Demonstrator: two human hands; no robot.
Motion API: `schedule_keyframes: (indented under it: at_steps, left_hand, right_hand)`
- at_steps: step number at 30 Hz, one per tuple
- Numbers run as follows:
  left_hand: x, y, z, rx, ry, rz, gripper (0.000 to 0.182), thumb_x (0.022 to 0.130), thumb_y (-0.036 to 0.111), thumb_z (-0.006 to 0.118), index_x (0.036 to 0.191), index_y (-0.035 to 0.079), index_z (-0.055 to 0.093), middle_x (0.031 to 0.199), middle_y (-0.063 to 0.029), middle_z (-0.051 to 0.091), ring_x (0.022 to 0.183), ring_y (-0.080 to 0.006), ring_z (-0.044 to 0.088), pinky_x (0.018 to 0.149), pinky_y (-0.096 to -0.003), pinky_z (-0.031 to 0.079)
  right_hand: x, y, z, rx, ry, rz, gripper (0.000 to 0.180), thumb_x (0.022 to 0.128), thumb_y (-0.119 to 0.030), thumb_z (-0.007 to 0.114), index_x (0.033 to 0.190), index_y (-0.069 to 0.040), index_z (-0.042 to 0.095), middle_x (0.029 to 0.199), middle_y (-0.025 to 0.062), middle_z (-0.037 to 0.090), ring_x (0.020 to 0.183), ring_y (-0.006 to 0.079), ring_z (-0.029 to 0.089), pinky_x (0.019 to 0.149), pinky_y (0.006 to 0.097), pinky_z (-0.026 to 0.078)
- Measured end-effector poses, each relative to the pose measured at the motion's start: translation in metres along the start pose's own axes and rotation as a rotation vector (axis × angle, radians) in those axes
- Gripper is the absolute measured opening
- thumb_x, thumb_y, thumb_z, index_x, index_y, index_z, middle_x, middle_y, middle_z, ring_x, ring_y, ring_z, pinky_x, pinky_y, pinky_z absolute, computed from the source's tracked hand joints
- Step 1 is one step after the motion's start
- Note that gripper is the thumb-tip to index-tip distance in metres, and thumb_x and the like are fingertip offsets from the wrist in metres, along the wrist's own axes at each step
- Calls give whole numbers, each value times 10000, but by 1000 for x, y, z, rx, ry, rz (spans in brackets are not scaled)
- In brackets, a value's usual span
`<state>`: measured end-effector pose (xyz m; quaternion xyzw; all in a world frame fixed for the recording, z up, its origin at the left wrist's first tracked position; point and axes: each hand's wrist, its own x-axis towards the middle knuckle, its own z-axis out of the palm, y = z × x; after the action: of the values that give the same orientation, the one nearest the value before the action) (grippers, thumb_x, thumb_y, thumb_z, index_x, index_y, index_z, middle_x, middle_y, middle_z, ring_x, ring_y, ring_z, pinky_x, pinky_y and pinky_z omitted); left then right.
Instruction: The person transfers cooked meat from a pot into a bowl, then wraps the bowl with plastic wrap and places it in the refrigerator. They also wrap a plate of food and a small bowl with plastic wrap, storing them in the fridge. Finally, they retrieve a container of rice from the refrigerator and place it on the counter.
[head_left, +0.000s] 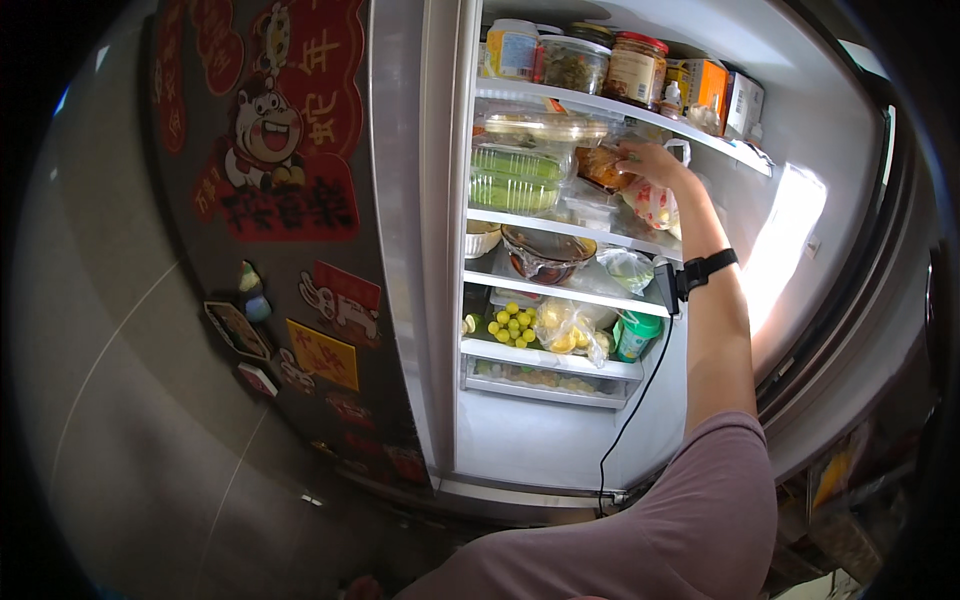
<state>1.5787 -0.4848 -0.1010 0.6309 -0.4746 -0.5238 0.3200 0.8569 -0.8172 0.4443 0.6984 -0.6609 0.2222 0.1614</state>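
My right hand reaches into an open refrigerator, its fingers closed on the edge of a clear-wrapped package of orange-brown food on the second shelf. A white plastic bag with red print sits just below this hand. Left of the package are stacked clear plastic containers with green contents. A black strap with a small device is around my right wrist, and a black cable hangs near it. My left hand is out of view.
Above the hand, the top shelf edge carries jars and boxes. Lower down are a glass bowl under film, green grapes, bagged yellow fruit and a green-lidded container. The magnet-covered door stands at left.
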Motion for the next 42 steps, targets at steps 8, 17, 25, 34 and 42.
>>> schedule_keyframes:
  at_steps: [8, 17, 25, 34, 42]
  left_hand:
    - [-12, 52, 8, -36, -48, -55, 559, 947, 508, 585, 1301, 76, 597, 1244, -174, 622, 1156, -282, 577, 998, -417, 448]
    - [-22, 57, 11, 383, 65, 525, 392, 957, 287, 649, 1283, 81, 581, 1089, -113, 668, 1030, -203, 637, 911, -341, 507]
    - [-5, 48, 28, -122, 8, -93, 423, 924, 340, 691, 1236, 63, 619, 1062, -98, 682, 999, -186, 641, 861, -346, 517]
    - [13, -61, 16, -28, 68, 37, 366, 923, 329, 687, 1156, 51, 638, 1056, -105, 686, 1006, -218, 647, 871, -373, 525]
    - [13, -40, 11, -195, 53, -84, 449, 932, 339, 687, 1262, 62, 562, 1118, -99, 651, 998, -207, 648, 863, -381, 539]
  right_hand:
    - [-38, -30, -22, -85, -135, 15, 319, 796, -263, 773, 1020, -87, 629, 956, 202, 681, 910, 384, 654, 734, 445, 525]
    - [-74, -177, -26, -296, 364, 167, 546, 851, -342, 735, 1254, -49, 513, 1104, 184, 666, 941, 349, 688, 773, 431, 577]
    - [-31, -230, 4, -324, 227, 46, 620, 970, -568, 500, 1403, -125, 482, 1105, 239, 629, 878, 359, 696, 721, 427, 600]
    - [-11, -167, 29, 386, 89, -66, 488, 1025, -435, 459, 1353, -77, 410, 1346, 232, 548, 1235, 387, 557, 994, 447, 463]
    - [-23, -181, 40, 73, 147, -8, 988, 773, -624, 734, 1468, -102, 264, 1422, 299, 419, 1251, 473, 509, 1044, 497, 446]
